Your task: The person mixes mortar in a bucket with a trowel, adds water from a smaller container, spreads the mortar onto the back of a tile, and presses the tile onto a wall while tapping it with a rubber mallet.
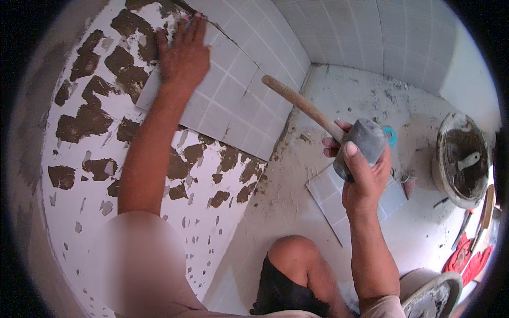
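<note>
**Tile on the wall, mallet gripped by the head**

Now, here is the picture: the left hand (183,53) lies flat, fingers together and spread over the upper corner of a pale gridded tile sheet (225,98), pressing it against the wall (79,175). That sheet sits tilted, its top edge close to the tiles already set in the corner. Around and below it the wall shows dark patches of adhesive (85,119), uneven, with bare white between them.

The right hand (363,172) is clamped around the grey head of a rubber mallet (366,143), not its handle. The wooden handle (302,106) sticks out toward the wall, well clear of the tile.

So where does the risk lie? I'd say the sheet could slide or sag, since only one palm at one corner holds it and the adhesive beneath looks patchy. Held by the head, the mallet offers little control; a tap with the handle end could, I judge, crack a square or knock the grid lines out of step with the neighbours.

On the floor, a spare tile (331,199) lies just under the right hand, with a mortar bucket (460,159) well off to the right. A dropped mallet could chip that spare.
</note>
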`<state>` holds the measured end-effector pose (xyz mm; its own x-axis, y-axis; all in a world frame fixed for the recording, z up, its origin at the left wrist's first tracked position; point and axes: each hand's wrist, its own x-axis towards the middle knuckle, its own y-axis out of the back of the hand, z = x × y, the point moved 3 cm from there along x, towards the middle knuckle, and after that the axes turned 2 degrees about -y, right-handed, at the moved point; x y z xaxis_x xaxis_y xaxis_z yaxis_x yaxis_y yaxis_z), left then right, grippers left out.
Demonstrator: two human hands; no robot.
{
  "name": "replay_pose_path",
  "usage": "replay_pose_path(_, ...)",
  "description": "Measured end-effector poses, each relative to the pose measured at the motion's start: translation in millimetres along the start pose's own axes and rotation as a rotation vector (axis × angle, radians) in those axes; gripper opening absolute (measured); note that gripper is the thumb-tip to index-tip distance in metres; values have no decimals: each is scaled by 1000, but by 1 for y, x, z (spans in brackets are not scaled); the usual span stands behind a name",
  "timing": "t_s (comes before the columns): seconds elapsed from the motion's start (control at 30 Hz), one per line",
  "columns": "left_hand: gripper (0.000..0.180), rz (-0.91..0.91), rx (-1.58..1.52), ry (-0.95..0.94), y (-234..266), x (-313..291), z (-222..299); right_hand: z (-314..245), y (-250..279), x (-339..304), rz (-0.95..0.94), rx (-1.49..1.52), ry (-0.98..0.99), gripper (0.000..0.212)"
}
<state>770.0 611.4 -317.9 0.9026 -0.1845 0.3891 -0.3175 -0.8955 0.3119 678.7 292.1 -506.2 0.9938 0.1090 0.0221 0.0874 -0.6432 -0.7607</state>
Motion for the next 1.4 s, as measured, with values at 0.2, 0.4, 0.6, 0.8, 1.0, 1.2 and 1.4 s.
replay_pose_path(0.2,68,14,85,-233,-5,15,-9,34,-13,-18,22,23,-72,43)
replay_pose_path(0.4,58,38,-245,-161,-11,11,-6,44,-25,-7,-48,-50,-54,44)
replay_pose_path(0.6,68,-29,-217,98,0,-1,-56,0,-55,32,-109,-38,98,42)
replay_pose_path(0.8,60,121,-346,90,45,-62,-81,-28,-84,50,-138,-47,173,43)
replay_pose_path(1.0,41,148,-446,18,35,-94,-85,-26,-105,49,-165,-56,137,43)
replay_pose_path(1.2,41,149,-457,35,32,-93,-83,-18,-113,52,-171,-29,143,41)
replay_pose_path(1.4,43,164,-409,38,26,-93,-86,-8,-115,39,-180,-52,98,43)
